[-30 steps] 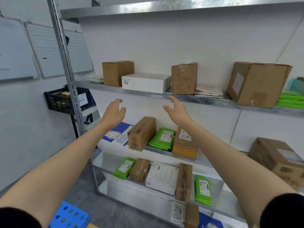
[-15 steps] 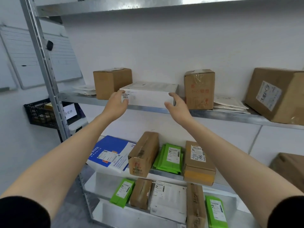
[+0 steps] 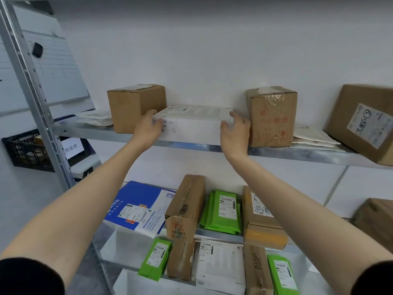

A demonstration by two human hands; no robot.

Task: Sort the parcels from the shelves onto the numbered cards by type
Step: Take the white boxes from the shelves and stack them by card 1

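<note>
The metal shelf (image 3: 191, 145) holds the parcels in rows: brown boxes, flat envelopes and, lower down, green bags. At upper-shelf centre lies the white box (image 3: 195, 124), between two brown boxes. The left hand (image 3: 148, 128) presses its left end and the right hand (image 3: 235, 133) cups its right front corner, fingers spread, so this looks like the pick-up step. Next it likely needs sliding forward, clear of its neighbours. At far left a black crate (image 3: 25, 150) holds small items, too blurred to name.

Metal shelf (image 3: 191, 146) bears cardboard boxes (image 3: 136, 107), white box (image 3: 193, 126).
</note>
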